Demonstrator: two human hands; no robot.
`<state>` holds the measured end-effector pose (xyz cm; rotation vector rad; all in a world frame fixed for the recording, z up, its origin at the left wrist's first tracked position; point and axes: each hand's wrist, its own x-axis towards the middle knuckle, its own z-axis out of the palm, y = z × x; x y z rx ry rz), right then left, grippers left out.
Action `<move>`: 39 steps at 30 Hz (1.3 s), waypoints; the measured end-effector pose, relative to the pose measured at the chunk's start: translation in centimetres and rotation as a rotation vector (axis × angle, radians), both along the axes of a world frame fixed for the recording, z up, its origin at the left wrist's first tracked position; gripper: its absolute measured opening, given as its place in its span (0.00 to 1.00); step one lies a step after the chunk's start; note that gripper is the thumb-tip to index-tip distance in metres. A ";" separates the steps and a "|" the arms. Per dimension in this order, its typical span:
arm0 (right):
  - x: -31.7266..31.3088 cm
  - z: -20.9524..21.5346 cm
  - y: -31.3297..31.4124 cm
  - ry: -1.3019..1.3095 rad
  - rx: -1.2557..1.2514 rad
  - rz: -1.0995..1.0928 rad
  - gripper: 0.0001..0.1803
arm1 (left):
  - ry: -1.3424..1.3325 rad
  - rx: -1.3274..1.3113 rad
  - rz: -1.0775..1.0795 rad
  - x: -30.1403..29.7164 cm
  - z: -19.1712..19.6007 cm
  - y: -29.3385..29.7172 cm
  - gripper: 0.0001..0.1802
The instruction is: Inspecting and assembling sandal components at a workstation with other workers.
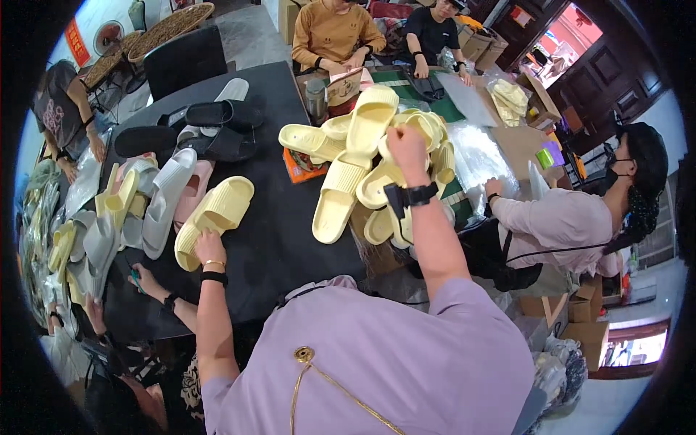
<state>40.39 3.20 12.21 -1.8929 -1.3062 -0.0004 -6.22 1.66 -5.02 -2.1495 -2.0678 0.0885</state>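
Observation:
My left hand (211,251) grips a pale yellow slide slipper (230,200) by its lower end, over the dark table. The slipper's strap and open end point away from me. My right hand (407,150) is closed at the pile of yellow slippers, on the edge of a yellow slipper (382,172); its fingertips are partly hidden. Another yellow slipper (373,119) lies just left of that hand, sole down on the pile. One more yellow slipper (338,199) lies nearer to me, overhanging the dark tabletop.
Grey slippers (168,197) and black slippers (217,130) lie to the left on the dark table (286,254). Beside them a co-worker's hand (147,281) holds scissors. A grey thermos (316,100) stands behind the yellow pile. Clear plastic bags (482,159) and a seated person are at the right.

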 end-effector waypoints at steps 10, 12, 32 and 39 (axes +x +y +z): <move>-12.9 -5.6 -5.3 0.258 -0.112 0.639 0.08 | -0.491 -0.187 -0.031 3.9 3.0 -1.9 0.10; -15.1 -8.1 -6.0 0.298 -0.282 0.777 0.10 | -0.745 -0.306 0.056 4.9 2.9 -2.7 0.14; -23.3 -14.0 -6.9 -0.287 -0.385 1.274 0.21 | -0.572 0.191 0.103 4.5 1.1 -1.3 0.31; -23.4 -11.1 -6.0 -0.340 -0.464 1.258 0.20 | -0.661 0.306 0.145 4.9 2.2 -0.8 0.28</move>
